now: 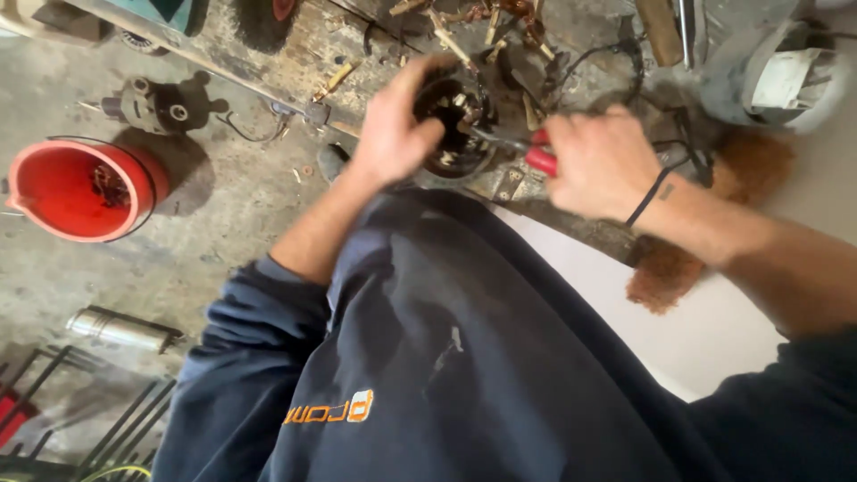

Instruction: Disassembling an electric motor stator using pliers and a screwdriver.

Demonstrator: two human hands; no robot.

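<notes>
Dark, greasy metal forms the round motor housing [455,125], which sits at the near edge of the cluttered workbench [295,45], and my left hand [393,129] closes around its left rim to steady it against tool force. My right hand [600,162], just right of the housing, is fisted on red-handled pliers [536,153] whose tip reaches into the open centre. Pale winding ends show inside the housing; a red bucket [76,192] stands well left of it on the floor.

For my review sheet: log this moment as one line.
left hand: grips round black part | right hand: holds red-handled tool, tip at part | workbench: cluttered | floor: red bucket
</notes>
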